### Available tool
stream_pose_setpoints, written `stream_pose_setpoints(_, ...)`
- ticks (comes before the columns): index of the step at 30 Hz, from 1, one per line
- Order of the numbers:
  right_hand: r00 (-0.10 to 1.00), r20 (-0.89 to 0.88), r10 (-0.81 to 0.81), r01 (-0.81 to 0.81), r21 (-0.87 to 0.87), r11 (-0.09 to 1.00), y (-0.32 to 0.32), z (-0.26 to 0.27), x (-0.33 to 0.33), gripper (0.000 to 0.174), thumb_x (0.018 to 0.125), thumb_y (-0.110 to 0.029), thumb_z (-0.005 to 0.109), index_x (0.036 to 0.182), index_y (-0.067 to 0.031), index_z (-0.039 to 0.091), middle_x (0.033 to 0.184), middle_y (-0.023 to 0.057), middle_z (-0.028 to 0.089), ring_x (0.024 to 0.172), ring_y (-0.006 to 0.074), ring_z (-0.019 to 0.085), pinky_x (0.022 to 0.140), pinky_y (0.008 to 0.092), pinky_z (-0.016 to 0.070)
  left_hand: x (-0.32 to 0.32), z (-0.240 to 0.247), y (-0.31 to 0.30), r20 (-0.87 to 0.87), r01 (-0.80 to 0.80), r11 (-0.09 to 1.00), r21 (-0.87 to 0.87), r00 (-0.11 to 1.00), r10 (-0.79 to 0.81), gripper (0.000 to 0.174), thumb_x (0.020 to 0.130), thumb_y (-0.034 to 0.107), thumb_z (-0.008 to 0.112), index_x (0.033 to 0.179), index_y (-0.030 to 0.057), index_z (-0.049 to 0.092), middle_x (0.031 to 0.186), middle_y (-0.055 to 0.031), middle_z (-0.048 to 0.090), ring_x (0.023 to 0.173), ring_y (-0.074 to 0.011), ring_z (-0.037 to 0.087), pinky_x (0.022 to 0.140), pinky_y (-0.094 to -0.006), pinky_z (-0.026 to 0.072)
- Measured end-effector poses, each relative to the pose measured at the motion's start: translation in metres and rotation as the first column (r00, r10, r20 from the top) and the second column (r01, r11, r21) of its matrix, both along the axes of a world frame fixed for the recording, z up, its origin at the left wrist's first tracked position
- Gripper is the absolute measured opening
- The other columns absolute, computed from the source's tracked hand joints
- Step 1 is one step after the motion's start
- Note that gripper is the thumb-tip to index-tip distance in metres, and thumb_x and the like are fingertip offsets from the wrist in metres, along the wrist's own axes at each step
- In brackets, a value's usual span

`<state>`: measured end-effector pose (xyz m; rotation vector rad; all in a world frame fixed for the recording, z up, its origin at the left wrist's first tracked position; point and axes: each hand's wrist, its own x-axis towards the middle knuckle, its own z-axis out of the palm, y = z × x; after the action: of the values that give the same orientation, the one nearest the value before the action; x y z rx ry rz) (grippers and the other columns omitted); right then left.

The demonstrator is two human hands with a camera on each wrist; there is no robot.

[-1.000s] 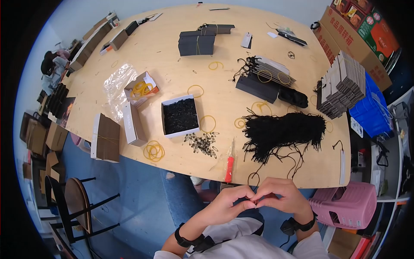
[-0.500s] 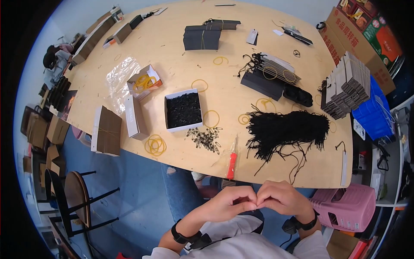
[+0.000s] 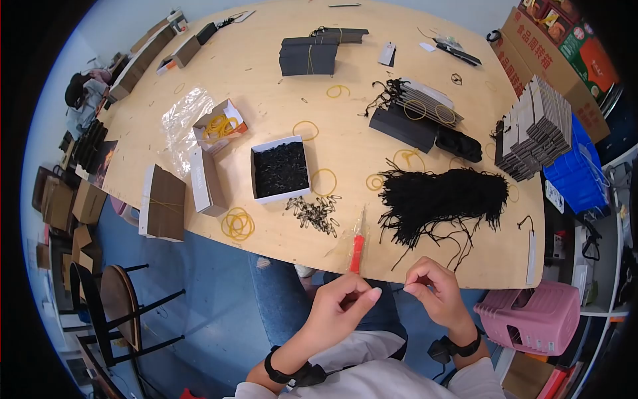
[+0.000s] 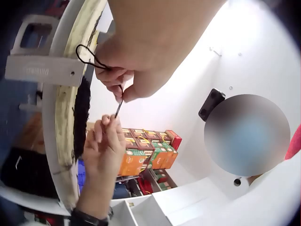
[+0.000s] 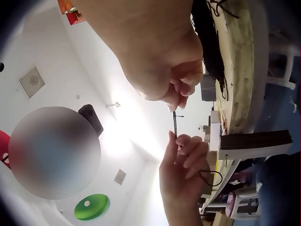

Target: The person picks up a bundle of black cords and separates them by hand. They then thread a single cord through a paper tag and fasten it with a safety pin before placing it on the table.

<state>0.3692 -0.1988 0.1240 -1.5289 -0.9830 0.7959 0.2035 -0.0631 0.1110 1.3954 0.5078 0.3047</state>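
A thin black cord (image 4: 119,107) runs taut between the two hands, just in front of the person's body. My left hand (image 3: 342,306) pinches it between thumb and fingers, and a loop (image 4: 87,55) of the cord sticks out past that hand's other side. The right hand (image 3: 435,289) pinches the other end at its fingertips, where a short thin crosspiece (image 5: 179,116) shows. On the table ahead lies a thick bundle of black cords (image 3: 445,203). A red-handled tool (image 3: 357,253) in a clear sleeve rests by the table edge, beyond the hands.
A pile of small pins (image 3: 314,214) lies beside a white box (image 3: 280,196) of black pieces. Rubber bands (image 3: 238,224) are scattered about. Banded card stacks (image 3: 309,56) stand further back, grey ones (image 3: 535,130) at right. A pink stool (image 3: 531,316) is below the right edge.
The hands were together with fingertips touching; now they have drawn apart sideways, with the cord stretched between them. The things on the table have not moved.
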Motion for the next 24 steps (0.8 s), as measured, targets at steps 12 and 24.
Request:
stream_pose_setpoints(12, 0.962, 0.262, 0.082, -0.082, -0.010, 0.997, 0.008, 0.006, -0.002, 0.010, 0.084, 0.001, 0.064, 0.089, -0.0022, 0.055, 0.079, 0.0097, 0.056, 0.067, 0.0211, 0.057, 0.060, 0.0283, 0.0452, 0.010, -0.015, -0.023, 0.075, -0.168, 0.967, 0.192, 0.985, 0.156, 0.012, 0.082, 0.004, 0.073, 0.094, 0.0045, 0.074, 0.078, 0.0005, 0.061, 0.060, -0.0018, 0.045, 0.050, -0.0178, 0.0296)
stream_pose_setpoints(24, 0.913, -0.372, 0.166, -0.214, -0.091, 0.973, 0.003, -0.014, -0.010, 0.006, 0.095, -0.006, 0.054, 0.099, -0.0008, 0.052, 0.084, 0.0033, 0.053, 0.069, 0.0089, 0.053, 0.060, 0.0223, 0.0454, 0.002, -0.021, -0.014, 0.124, 0.143, 0.946, -0.290, 0.986, -0.111, 0.007, 0.093, 0.006, 0.058, 0.098, 0.0006, 0.056, 0.093, -0.0017, 0.054, 0.080, -0.0054, 0.049, 0.065, -0.0191, 0.0367)
